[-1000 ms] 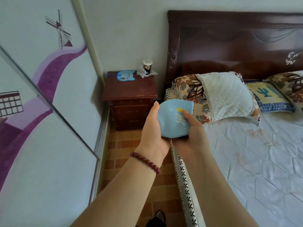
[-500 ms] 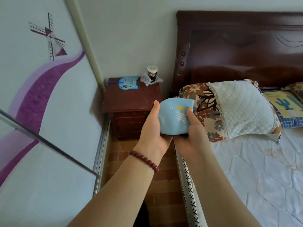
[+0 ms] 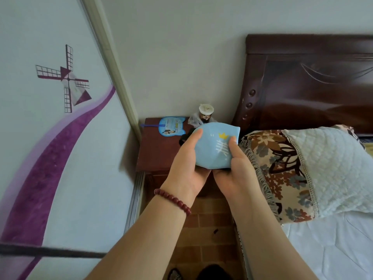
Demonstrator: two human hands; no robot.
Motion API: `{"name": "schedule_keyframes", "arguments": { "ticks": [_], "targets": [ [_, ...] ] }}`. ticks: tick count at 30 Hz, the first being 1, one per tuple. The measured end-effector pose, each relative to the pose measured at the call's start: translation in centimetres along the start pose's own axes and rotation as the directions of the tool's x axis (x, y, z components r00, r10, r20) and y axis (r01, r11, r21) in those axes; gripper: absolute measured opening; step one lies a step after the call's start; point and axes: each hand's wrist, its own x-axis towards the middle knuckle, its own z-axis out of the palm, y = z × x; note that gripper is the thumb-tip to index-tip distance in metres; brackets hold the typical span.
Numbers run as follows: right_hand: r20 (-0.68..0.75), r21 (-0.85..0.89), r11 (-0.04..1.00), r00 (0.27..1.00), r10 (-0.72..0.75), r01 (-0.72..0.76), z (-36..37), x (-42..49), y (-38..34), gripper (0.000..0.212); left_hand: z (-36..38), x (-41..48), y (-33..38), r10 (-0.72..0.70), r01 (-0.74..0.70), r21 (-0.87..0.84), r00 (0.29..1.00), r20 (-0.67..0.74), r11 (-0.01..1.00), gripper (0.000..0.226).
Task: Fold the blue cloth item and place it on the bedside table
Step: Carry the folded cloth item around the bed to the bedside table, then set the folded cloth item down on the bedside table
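Folded blue cloth held over the bedside counter

Hands meet at the centre of the frame, both wrapped round the blue cloth (image 3: 214, 147). The left hand (image 3: 186, 164) cups it from below and from the left, thumb pressed flat on its upper left edge; a string of dark red beads (image 3: 173, 201) circles that wrist. The right hand (image 3: 235, 168) clasps the right side, thumb laid on the white line print beneath a small yellow crown. So the fingers of both hands are closed on the cloth, which sits folded into a compact, rounded bundle, held in the air and touching nothing but the hands.

Behind and partly under the bundle, toward the upper middle of the frame, stands the dark wooden counter (image 3: 157, 152) against the wall. On its far edge lies a blue hand fan (image 3: 171, 126) with a cat-ear outline, and just right of that a small jar (image 3: 205, 116) with a pale lid, resting on crumpled wrapping. The cloth's top edge overlaps the jar's base from this angle.

Right of the hands, a floral pillow (image 3: 270, 172) with a white quilted cover leans at the foot of the dark headboard (image 3: 302, 87) in the upper right. White bedding fills the lower right. At left, a wardrobe door (image 3: 60, 138) carries a windmill and a purple sweep. Brick-patterned floor (image 3: 205, 235) shows between the forearms.
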Motion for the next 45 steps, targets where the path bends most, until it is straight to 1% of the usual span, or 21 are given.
{"name": "schedule_keyframes", "arguments": {
  "ticks": [2, 7, 10, 12, 14, 17, 21, 24, 27, 28, 31, 33, 36, 38, 40, 42, 45],
  "targets": [
    [-0.015, -0.010, 1.000, 1.000, 0.004, -0.005, 0.9, 2.0, -0.3, 0.020, 0.0, 2.0, 0.8, -0.011, 0.011, -0.006, 1.000, -0.003, 1.000, 0.034],
    [-0.030, -0.065, 0.997, 0.999, 0.042, -0.044, 3.3, 9.0, -1.0, 0.025, 0.4, 9.0, 3.3, -0.029, 0.029, -0.009, 0.999, -0.039, 1.000, 0.043],
    [-0.003, -0.076, 0.995, 0.998, 0.065, -0.065, 4.8, 13.5, -1.6, 0.031, 0.9, 13.4, 4.8, 0.026, -0.028, -0.034, 0.998, -0.064, 0.999, 0.040],
    [0.018, -0.110, 0.988, 0.994, 0.112, -0.109, 6.0, 16.7, -2.2, 0.039, 1.5, 16.5, 6.1, 0.052, -0.057, -0.055, 0.994, -0.099, 0.997, 0.039],
    [0.016, -0.149, 0.979, 0.990, 0.142, -0.138, 6.9, 19.7, -2.7, 0.045, 2.1, 19.3, 7.1, 0.053, -0.061, -0.061, 0.990, -0.133, 0.996, 0.044],
    [-0.017, -0.221, 0.965, 0.989, 0.144, -0.145, 7.9, 23.5, -3.0, 0.044, 2.5, 22.6, 8.4, 0.043, -0.052, -0.049, 0.985, -0.169, 0.997, 0.050],
    [-0.037, -0.262, 0.953, 0.989, 0.145, -0.149, 9.4, 27.5, -2.6, 0.041, 2.0, 25.9, 9.9, 0.067, -0.084, -0.076, 0.976, -0.208, 0.994, 0.045],
    [-0.035, -0.277, 0.954, 0.993, 0.112, -0.117, 10.7, 29.9, -1.9, 0.030, 1.3, 27.9, 11.1, 0.089, -0.114, -0.095, 0.969, -0.230, 0.989, 0.033],
    [-0.018, -0.291, 0.952, 0.995, 0.095, -0.096, 12.0, 32.0, -1.1, 0.023, 0.8, 29.9, 12.6, 0.090, -0.115, -0.092, 0.966, -0.244, 0.989, 0.026],
    [-0.018, -0.302, 0.949, 0.996, 0.084, -0.086, 12.4, 32.7, -0.9, 0.023, 0.6, 30.4, 13.2, 0.086, -0.110, -0.085, 0.965, -0.246, 0.990, 0.028],
    [-0.030, -0.336, 0.941, 0.999, 0.041, -0.049, 13.7, 34.7, 0.0, 0.023, 0.0, 32.1, 15.2, 0.072, -0.083, -0.032, 0.964, -0.257, 0.996, 0.042],
    [-0.033, -0.362, 0.932, 0.999, 0.016, -0.027, 14.5, 35.8, 0.8, 0.024, -0.6, 33.0, 16.4, 0.070, -0.071, 0.008, 0.958, -0.277, 0.997, 0.043],
    [-0.075, -0.417, 0.909, 0.997, -0.010, -0.022, 15.2, 37.3, 2.1, 0.025, -1.8, 34.2, 17.7, 0.088, -0.051, 0.122, 0.943, -0.321, 0.991, 0.036],
    [-0.109, -0.434, 0.900, 0.994, -0.024, -0.026, 15.7, 38.5, 3.2, 0.023, -2.6, 35.2, 18.6, 0.086, -0.015, 0.212, 0.940, -0.330, 0.977, 0.026],
    [-0.132, -0.430, 0.903, 0.990, -0.045, -0.017, 15.9, 39.7, 4.3, 0.021, -3.5, 36.4, 19.3, 0.081, 0.010, 0.263, 0.940, -0.332, 0.965, 0.017],
    [-0.154, -0.432, 0.902, 0.985, -0.080, 0.006, 15.9, 40.9, 5.3, 0.021, -4.4, 37.8, 19.8, 0.070, 0.030, 0.281, 0.938, -0.341, 0.959, 0.014],
    [-0.181, -0.437, 0.899, 0.977, -0.109, 0.020, 15.8, 43.0, 6.4, 0.019, -5.9, 39.8, 19.9, 0.017, 0.065, 0.225, 0.940, -0.342, 0.972, 0.018]
  ]
}}
